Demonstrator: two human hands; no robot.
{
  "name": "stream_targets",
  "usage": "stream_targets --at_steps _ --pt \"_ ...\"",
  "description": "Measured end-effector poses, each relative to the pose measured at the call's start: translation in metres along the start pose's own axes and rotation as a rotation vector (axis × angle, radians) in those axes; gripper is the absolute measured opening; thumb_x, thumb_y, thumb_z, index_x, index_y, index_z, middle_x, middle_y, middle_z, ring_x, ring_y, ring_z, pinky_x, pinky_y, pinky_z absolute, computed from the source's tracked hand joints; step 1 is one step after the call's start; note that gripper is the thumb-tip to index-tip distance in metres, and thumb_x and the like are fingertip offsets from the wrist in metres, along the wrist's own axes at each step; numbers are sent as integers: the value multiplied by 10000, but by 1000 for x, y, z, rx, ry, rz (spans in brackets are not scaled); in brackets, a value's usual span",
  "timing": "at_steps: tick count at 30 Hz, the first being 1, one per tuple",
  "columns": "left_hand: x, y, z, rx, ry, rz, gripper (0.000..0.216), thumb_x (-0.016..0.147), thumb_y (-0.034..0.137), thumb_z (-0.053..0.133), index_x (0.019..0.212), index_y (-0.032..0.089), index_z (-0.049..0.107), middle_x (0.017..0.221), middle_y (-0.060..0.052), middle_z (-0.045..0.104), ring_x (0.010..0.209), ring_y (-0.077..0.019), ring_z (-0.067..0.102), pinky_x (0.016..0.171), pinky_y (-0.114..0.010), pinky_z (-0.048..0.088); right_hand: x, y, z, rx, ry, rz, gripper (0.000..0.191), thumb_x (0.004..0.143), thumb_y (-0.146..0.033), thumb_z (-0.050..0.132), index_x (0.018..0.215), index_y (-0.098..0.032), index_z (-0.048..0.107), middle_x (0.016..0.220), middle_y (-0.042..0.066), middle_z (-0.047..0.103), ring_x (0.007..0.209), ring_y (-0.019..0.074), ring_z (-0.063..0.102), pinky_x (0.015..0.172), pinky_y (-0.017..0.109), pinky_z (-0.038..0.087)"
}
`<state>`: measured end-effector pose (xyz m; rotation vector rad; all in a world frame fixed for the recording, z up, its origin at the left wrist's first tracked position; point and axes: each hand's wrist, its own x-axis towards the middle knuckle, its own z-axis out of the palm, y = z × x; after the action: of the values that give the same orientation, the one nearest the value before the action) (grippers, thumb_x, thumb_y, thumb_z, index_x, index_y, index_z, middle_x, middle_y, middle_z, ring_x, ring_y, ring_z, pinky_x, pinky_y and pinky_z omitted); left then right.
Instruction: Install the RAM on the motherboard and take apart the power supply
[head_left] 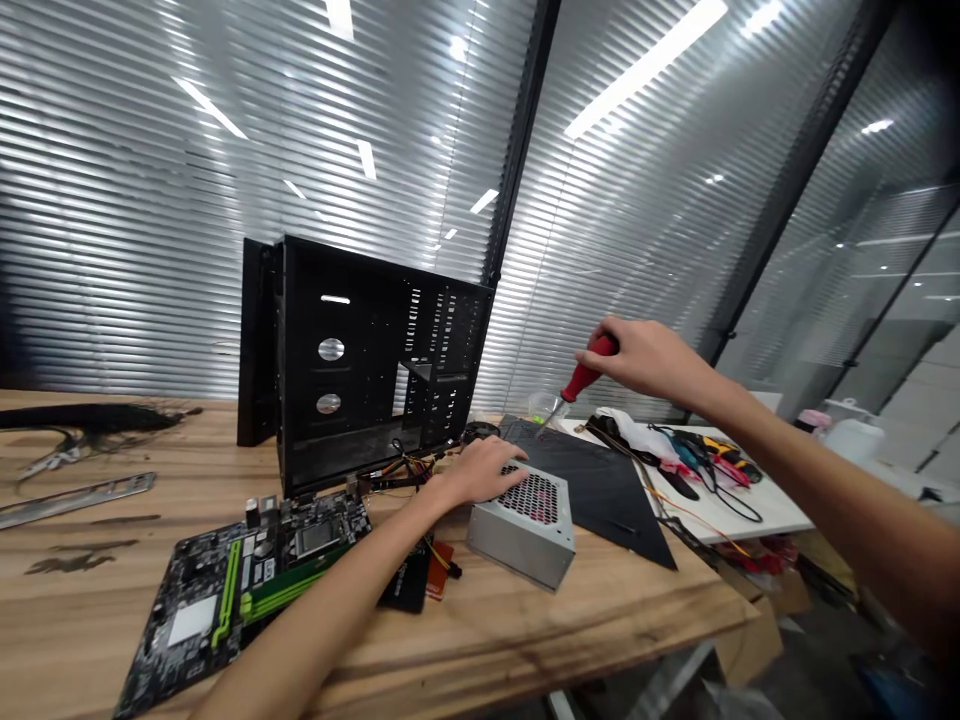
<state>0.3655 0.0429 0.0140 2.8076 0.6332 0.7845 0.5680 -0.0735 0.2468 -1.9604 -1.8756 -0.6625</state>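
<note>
My right hand [637,355] is closed around the red handle of a screwdriver [583,380], whose metal shaft slants down to the left. Its tip is over the black panel [600,490] lying on the table. Fingers spread, my left hand [487,470] rests on top of a grey power supply [521,545] with a honeycomb grille. Cables [409,465] lie behind and beside that hand. A motherboard [255,570] with a green memory stick lies flat by my left forearm. Behind it stands an open black computer case [375,360].
A metal strip [82,500] and a bundle of black cables [90,420] lie at the left of the wooden table [585,640]. Tools and bags cover a white table [780,500] at the right. A window with blinds [135,220] stands behind.
</note>
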Motion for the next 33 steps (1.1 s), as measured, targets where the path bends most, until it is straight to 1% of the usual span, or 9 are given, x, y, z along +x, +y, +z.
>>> stream_targets --at_steps 5,8,11,14,17,20,24,29,33 --pt "-1 1 -5 62 -41 -2 380 1055 464 491 1295 245 689 1278 -70 731 1221 -256 647 1041 -355 492 -11 0 17 -95 -113 16 307 900 -545 605 924 -240 623 836 90 704 716 242 581 603 337 295" --pt "1 7 -7 77 -69 37 324 1046 434 527 1257 270 710 1243 -55 742 1211 -253 646 1055 -356 474 -20 5 22 -93 -102 72 310 901 -552 598 926 -245 638 827 91 701 734 258 595 621 332 309" --pt "14 20 -3 90 -103 53 274 1029 409 566 1201 284 739 1243 -46 739 1207 -251 642 1059 -357 466 -32 16 23 -57 28 192 340 897 -576 588 938 -248 665 797 81 701 724 261 598 635 329 326" --pt "37 35 6 90 -137 13 283 1003 446 601 1156 268 758 1244 -60 737 1203 -264 649 1011 -347 494 -47 33 38 25 260 364 371 889 -591 577 958 -245 693 814 82 715 747 267 603 658 330 345" --pt "60 45 15 81 -209 -53 255 952 445 669 1092 263 779 1152 -48 774 1121 -251 697 914 -304 526 -59 55 74 226 513 517 419 873 -606 582 984 -223 711 846 93 728 797 275 614 736 348 403" --pt "74 48 19 83 -284 -112 235 934 435 687 1076 277 787 1119 -31 794 1087 -233 722 857 -269 534 -62 77 122 586 745 682 414 799 -600 661 924 -208 709 849 89 723 826 275 611 820 378 449" --pt "81 50 18 125 -359 -148 284 955 469 648 1101 272 792 1145 -53 797 1098 -246 731 852 -280 544 -57 90 184 778 826 819 489 827 -654 596 901 -177 675 773 70 685 715 240 591 722 366 491" --pt "85 56 15 200 -433 -133 369 986 499 564 1100 242 803 1180 -108 786 1106 -280 734 879 -334 559 -59 81 244 951 880 918 552 880 -675 525 1014 -156 652 831 67 692 562 196 566 563 332 474" --pt "90 65 12 255 -468 -125 426 1001 469 526 1025 144 801 1149 -200 772 1085 -335 734 878 -392 562 -72 76 270 940 907 927 486 878 -630 565 1023 -175 653 911 98 714 660 226 630 690 362 512"
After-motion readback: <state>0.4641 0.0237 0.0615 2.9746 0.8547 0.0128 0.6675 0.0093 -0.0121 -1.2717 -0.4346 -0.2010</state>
